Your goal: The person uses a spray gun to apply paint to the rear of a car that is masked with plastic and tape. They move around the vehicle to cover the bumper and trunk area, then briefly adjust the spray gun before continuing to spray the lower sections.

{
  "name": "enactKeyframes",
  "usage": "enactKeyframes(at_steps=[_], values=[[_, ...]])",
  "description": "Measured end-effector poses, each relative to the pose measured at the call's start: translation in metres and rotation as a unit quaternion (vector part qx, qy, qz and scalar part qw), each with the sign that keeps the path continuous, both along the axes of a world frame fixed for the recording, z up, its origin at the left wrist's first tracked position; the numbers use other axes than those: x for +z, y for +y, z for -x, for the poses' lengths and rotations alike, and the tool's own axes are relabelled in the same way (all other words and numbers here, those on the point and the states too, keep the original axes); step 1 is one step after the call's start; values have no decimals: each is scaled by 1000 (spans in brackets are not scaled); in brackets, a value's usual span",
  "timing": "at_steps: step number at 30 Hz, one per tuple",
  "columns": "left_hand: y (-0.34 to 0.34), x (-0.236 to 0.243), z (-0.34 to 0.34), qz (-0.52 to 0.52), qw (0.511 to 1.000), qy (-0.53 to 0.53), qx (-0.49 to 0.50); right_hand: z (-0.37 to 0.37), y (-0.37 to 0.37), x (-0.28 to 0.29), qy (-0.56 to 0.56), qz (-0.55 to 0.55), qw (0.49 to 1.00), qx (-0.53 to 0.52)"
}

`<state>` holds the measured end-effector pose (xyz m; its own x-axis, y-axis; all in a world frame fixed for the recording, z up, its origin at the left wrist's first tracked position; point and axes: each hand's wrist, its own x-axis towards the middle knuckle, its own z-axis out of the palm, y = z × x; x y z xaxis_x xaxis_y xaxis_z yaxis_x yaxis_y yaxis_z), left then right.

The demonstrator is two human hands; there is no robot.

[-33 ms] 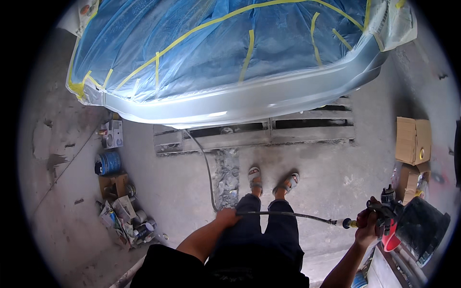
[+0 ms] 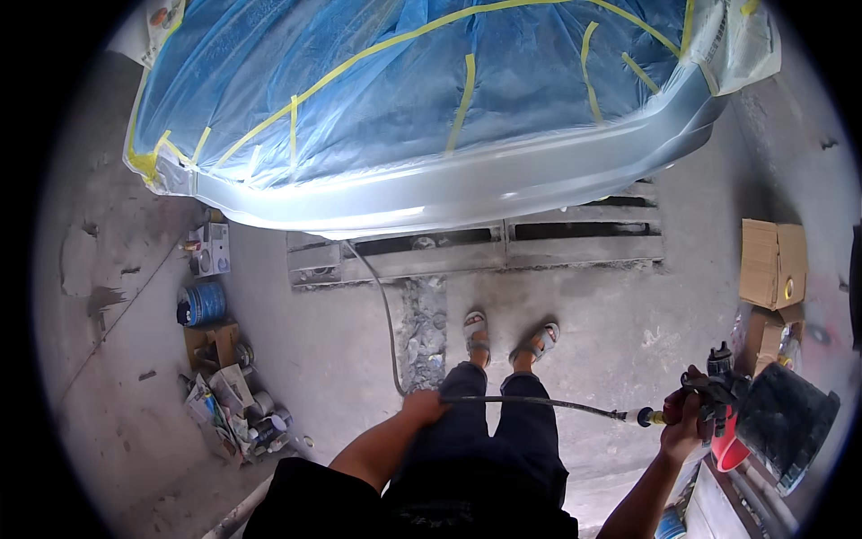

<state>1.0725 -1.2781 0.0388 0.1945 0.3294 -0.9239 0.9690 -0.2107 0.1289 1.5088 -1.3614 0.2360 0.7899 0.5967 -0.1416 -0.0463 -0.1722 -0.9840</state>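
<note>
My right hand (image 2: pixel 682 428), low on the right, is wrapped round a dark spray gun (image 2: pixel 711 392). A thin dark air hose (image 2: pixel 548 402) runs left from the gun's coupling, crossing in front of my thighs. My left hand (image 2: pixel 425 408) is closed round this hose near my left thigh; its fingertips are mostly hidden. From there the hose bends away to the floor, under the car bumper (image 2: pixel 386 207). The bumper is silvery grey and shiny, with blue plastic sheeting (image 2: pixel 377 117) taped above it. Neither hand touches the bumper.
A slatted floor grate (image 2: pixel 422 251) lies below the bumper. Along the left stand a blue can (image 2: pixel 205 304), an open carton (image 2: pixel 214 346) and piled litter (image 2: pixel 235 409). On the right are a cardboard box (image 2: pixel 772 262), a black bucket (image 2: pixel 790 422) and a red container (image 2: pixel 729 446).
My right hand and the spray gun have shifted very slightly left. My left hand and the car stay where they were.
</note>
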Motion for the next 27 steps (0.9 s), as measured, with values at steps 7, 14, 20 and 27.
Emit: enactKeyframes(at_steps=[7,14,20,27], values=[[-29,-8,21,-56,996,66,-12,9,23,-15,62,80,994,28],[-59,-38,69,-65,992,103,-24,13,65,-18,99,142,982,73],[-39,-28,53,-65,996,64,7,4,115,-2,109,154,980,58],[-24,-19,27,-101,994,-5,44,-19,157,17,-73,120,990,-17]])
